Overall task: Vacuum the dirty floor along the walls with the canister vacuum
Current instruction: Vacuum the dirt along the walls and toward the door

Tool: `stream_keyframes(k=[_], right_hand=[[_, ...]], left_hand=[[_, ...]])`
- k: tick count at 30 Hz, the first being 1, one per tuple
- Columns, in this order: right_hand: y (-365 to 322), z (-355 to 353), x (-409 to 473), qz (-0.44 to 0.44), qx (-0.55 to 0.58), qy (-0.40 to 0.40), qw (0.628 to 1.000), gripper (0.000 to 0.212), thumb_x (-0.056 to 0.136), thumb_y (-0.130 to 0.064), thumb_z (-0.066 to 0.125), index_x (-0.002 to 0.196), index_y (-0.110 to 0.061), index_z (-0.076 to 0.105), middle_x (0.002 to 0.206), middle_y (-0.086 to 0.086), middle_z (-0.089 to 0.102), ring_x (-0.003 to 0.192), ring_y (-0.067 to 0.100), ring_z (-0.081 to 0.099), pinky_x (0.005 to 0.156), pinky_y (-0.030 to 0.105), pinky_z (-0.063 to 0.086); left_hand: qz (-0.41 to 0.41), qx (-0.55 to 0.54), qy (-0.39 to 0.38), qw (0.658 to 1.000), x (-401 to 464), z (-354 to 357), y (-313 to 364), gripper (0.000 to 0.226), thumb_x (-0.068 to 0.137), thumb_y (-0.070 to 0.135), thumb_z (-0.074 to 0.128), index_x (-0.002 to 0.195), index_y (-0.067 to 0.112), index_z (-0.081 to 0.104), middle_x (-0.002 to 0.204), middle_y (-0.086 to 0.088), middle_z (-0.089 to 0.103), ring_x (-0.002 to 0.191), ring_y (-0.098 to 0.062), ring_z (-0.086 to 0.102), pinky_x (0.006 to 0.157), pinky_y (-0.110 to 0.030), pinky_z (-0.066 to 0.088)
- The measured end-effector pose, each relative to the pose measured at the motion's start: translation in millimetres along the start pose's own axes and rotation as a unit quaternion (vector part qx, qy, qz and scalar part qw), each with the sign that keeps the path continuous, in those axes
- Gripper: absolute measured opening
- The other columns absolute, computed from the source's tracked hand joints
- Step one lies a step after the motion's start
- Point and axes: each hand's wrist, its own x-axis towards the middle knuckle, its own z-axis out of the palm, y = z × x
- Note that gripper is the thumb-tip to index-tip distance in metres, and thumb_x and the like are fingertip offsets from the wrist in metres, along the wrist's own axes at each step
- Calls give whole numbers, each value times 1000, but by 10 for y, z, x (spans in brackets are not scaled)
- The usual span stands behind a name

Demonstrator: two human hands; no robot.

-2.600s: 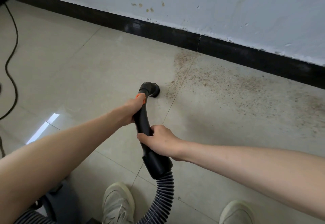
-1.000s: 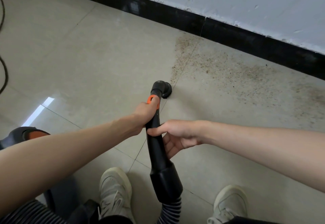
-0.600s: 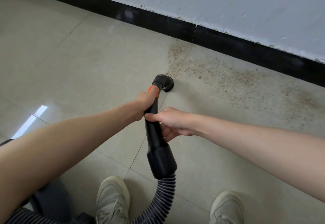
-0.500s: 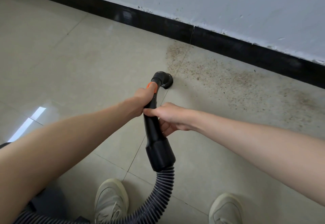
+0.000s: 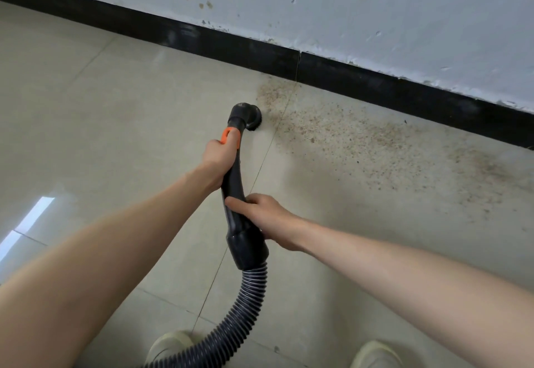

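Since the earlier frame, right hand [image 5: 267, 218] has regripped the wand [image 5: 235, 191]; left hand [image 5: 218, 158] grips higher. Nozzle [image 5: 247, 117] sits at the dirt's [image 5: 341, 136] left edge; sweeping fast could scatter grit.

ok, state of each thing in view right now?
left hand: grips the black vacuum wand near its orange collar
right hand: grips the wand lower down
round black brush nozzle: at the dirt's left edge
brown dirt patch: uncleaned, along the black baseboard
grey ribbed hose: attached, curving down
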Motion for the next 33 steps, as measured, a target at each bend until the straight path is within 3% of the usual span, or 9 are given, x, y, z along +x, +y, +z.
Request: stream_keyframes(k=[4, 9, 15, 19, 23, 27, 33], right_hand=[[159, 90, 5, -29, -37, 1, 999, 41, 91, -45, 61, 115, -13, 52, 106, 2, 62, 99, 19, 62, 88, 33, 50], [183, 136, 18, -87, -43, 85, 992, 25, 93, -43, 56, 99, -19, 51, 85, -6, 57, 73, 8, 55, 65, 21, 45], [-64, 3, 221, -122, -53, 153, 979, 25, 90, -45, 58, 83, -22, 52, 75, -7, 56, 66, 10, 54, 60, 23, 43], [-222, -88, 407, -123, -79, 165, 975, 27, 87, -47, 57, 80, -23, 51, 77, -3, 59, 69, 16, 58, 63, 28, 46], [-392, -138, 587, -129, -116, 165, 971, 29, 88, -47, 56, 86, -18, 53, 84, 2, 64, 77, 23, 62, 69, 35, 50], [-534, -180, 751, -130, -140, 165, 968, 33, 89, -48, 54, 94, -16, 56, 90, 4, 66, 84, 26, 64, 75, 38, 51], [-480, -251, 859, -126, -145, 163, 968, 32, 88, -49, 54, 92, -17, 54, 89, 4, 66, 84, 26, 63, 75, 38, 51]], left_hand=[[2, -21, -13, 1000, 78, -29, 16, 37, 92, 41, 47, 72, 9, 45, 69, -10, 51, 55, -20, 48, 53, -26, 41], [-12, -34, -28, 999, 204, -18, 72, 40, 92, 45, 47, 76, 8, 47, 70, -9, 53, 56, -20, 50, 53, -25, 42], [-28, -38, -50, 998, 434, 28, 315, 52, 90, 49, 49, 107, 0, 52, 76, -8, 59, 63, -20, 55, 58, -26, 46], [-22, -38, -45, 998, 575, 38, 402, 58, 89, 57, 47, 107, 3, 51, 81, -7, 60, 69, -20, 56, 68, -31, 49], [-10, -35, -10, 999, 704, 32, 425, 54, 91, 58, 44, 95, 5, 53, 78, -6, 58, 66, -18, 54, 59, -28, 46], [-7, -40, 15, 999, 873, 7, 477, 62, 91, 58, 44, 113, 1, 53, 77, -6, 59, 65, -17, 55, 56, -27, 44], [7, -26, 13, 1000, 956, 87, 464, 65, 95, 56, 36, 120, -2, 50, 75, -7, 56, 64, -18, 53, 58, -28, 45]])
